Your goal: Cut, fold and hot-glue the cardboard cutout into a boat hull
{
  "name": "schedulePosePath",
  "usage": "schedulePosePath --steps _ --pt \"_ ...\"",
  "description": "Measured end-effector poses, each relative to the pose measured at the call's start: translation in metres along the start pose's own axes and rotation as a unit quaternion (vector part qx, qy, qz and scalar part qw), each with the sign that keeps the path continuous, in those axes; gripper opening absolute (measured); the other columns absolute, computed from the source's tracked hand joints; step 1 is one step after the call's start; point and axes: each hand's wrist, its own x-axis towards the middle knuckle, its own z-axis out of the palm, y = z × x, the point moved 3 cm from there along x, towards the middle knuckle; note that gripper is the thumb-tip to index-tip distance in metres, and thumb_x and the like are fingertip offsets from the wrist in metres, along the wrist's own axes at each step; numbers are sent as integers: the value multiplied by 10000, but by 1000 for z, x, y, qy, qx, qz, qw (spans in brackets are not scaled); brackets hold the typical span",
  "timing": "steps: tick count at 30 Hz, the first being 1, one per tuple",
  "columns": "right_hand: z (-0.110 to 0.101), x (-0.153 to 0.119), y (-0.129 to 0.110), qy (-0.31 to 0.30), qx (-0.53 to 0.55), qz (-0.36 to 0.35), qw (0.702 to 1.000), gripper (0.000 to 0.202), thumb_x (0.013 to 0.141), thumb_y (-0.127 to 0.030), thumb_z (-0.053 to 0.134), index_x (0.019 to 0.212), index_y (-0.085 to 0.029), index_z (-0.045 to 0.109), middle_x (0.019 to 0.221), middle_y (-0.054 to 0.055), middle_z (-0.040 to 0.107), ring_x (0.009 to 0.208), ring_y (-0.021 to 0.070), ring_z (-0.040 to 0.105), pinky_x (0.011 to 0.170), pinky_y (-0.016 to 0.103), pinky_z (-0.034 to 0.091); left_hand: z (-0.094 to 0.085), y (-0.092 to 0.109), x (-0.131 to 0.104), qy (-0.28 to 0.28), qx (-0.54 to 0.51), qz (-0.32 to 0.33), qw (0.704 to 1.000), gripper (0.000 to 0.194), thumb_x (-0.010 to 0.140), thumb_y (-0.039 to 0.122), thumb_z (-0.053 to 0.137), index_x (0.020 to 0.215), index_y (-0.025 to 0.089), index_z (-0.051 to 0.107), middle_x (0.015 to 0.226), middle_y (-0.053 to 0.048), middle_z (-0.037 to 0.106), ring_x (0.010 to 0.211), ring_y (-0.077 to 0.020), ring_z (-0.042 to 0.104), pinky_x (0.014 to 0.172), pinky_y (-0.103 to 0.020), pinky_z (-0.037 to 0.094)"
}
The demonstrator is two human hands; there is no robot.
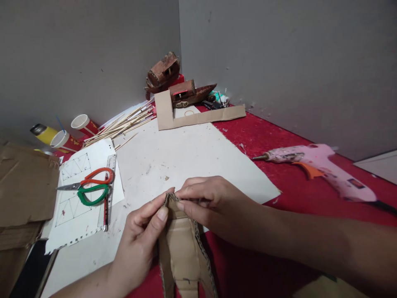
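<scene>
One folded cardboard piece [185, 248] is held at the near edge of the desk [232, 134], the fingers of the left hand [144, 234] and right hand [214, 203] pinching either side of its narrow tip. Pink glue gun [322, 159] lies by the right edge, scissors [81, 185] on drawn paper [66, 211] toward the left edge, brown model boats [164, 71] at the far corner.
</scene>
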Motion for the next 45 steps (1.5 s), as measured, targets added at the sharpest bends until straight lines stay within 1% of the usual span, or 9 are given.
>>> schedulePosePath --steps 5,9,15,21,27,31,35,39,45 --pt "2 0 2 14 3 19 1000 264 846 -100 498 591 -169 511 623 -27 507 579 88 456 557 214 359 0 1 2 -17 10 3 1000 333 912 285 617 1235 360 649 1305 -14 656 1242 -227 579 1120 -372 381" --pt "1 1 2 35 -7 5 999 259 836 -109 502 586 -173 482 608 -31 484 566 87 430 559 222 351 1 1 5 -40 -18 -19 999 353 912 264 616 1252 354 644 1302 -25 660 1275 -239 550 1130 -398 360" --pt "-1 2 2 31 21 -25 999 262 822 -79 482 581 -179 463 619 -30 481 573 87 429 556 216 355 5 5 11 -117 -117 -76 983 364 884 262 645 1237 347 661 1218 -51 710 1255 -289 564 1083 -483 396" --pt "-1 4 1 25 40 -23 999 251 816 -74 490 587 -177 482 628 -31 494 581 85 441 545 207 358 7 5 17 -171 -151 -116 967 429 871 315 648 1291 396 609 1297 -41 662 1296 -303 523 1090 -497 379" --pt "-2 6 0 48 52 -60 996 231 813 -56 504 613 -171 518 635 -39 506 551 71 409 522 195 348 6 9 18 -202 -141 -101 964 410 905 309 595 1312 357 602 1377 -47 601 1340 -291 475 1100 -447 371" --pt "-2 5 2 45 43 -43 997 219 823 -84 511 625 -155 572 610 -31 491 535 77 406 501 206 339 7 10 18 -219 -150 -86 960 418 937 288 540 1346 368 563 1355 -46 618 1333 -271 485 1101 -434 367" --pt "-2 5 2 34 82 -36 995 183 829 -88 527 684 -142 626 686 -12 575 560 71 452 514 194 368 8 9 18 -232 -175 -92 952 433 949 254 514 1369 359 540 1320 -46 645 1288 -241 536 1072 -377 404" --pt "-1 6 6 24 137 30 990 173 838 -120 512 800 -151 678 830 20 670 616 84 561 528 187 426 7 8 21 -226 -191 -102 950 382 942 218 513 1306 283 611 1205 -69 707 1155 -225 641 956 -307 491" --pt "-2 6 8 48 154 43 986 145 824 -178 540 769 -149 670 679 -4 631 509 88 574 435 178 415 11 9 24 -246 -219 -131 935 277 873 264 628 1127 180 701 1019 -82 766 974 -239 719 873 -317 535"
